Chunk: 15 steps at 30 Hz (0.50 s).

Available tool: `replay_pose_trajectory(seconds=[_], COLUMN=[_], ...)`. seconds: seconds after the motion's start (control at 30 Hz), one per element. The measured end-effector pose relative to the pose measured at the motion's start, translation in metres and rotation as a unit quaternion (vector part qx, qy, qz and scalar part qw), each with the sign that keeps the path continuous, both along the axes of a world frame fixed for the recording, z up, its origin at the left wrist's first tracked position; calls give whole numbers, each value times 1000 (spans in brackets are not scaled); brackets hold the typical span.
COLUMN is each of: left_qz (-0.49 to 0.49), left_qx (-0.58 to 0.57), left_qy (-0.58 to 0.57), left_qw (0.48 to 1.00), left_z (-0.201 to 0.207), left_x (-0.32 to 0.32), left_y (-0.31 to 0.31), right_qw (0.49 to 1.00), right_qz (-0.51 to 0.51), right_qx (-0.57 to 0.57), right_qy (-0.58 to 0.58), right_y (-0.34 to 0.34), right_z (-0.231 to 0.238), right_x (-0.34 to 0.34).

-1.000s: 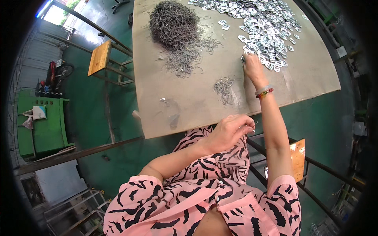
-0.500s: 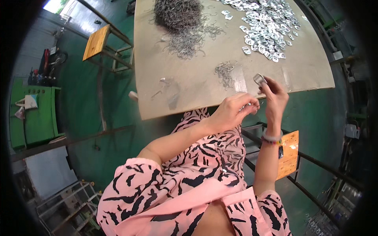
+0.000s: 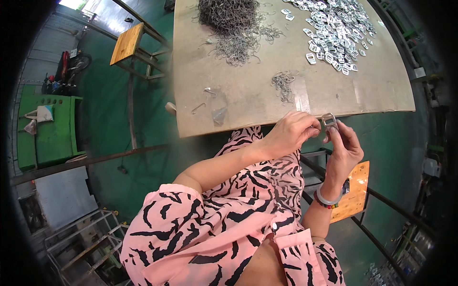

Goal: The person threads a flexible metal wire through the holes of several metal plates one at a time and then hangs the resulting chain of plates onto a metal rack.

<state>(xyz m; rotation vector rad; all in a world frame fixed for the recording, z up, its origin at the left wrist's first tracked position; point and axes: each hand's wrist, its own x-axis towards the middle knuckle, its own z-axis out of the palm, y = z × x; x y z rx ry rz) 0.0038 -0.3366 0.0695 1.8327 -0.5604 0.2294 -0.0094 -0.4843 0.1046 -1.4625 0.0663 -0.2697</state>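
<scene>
My right hand (image 3: 344, 148) pinches a silvery metal buckle (image 3: 329, 122) with openings through it, held up just off the table's near edge. Close beside it, my left hand (image 3: 292, 132) has thumb and fingers pressed together near the buckle's left side. What those fingertips hold, if anything, is hidden. Beyond both hands, a small heap of bent wire hooks (image 3: 283, 86) lies on the table. A large tangled pile of grey wire hooks (image 3: 229, 16) sits farther back at the left, and many similar loose buckles (image 3: 339, 35) are spread at the far right.
The brown-covered table (image 3: 253, 102) ends right at my hands. A single hook and a scrap of clear plastic (image 3: 219, 115) lie at its near left. Wooden-topped stools stand at the far left (image 3: 127, 44) and by my right forearm (image 3: 355, 193). A green cabinet (image 3: 50, 128) is at left.
My right hand has come down and nearer, turning the buckle so its openings show. My left hand stays closed, now next to the buckle. The whole view has shifted slightly.
</scene>
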Motion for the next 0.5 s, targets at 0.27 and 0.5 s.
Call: replay_pose_trajectory(seconds=[0.27,0.5], left_qz=[161,175], left_qx=[194,494], left_qy=[-65,-103], left_qw=[966,845], left_z=[-27,-74], left_x=[85,166], left_y=[82,141], right_qw=[999,998], right_qz=[7,21], right_qx=[22,2], right_qy=[47,58], right_y=[-4,-5], right_z=[-12,-8], right_x=[-10,-5])
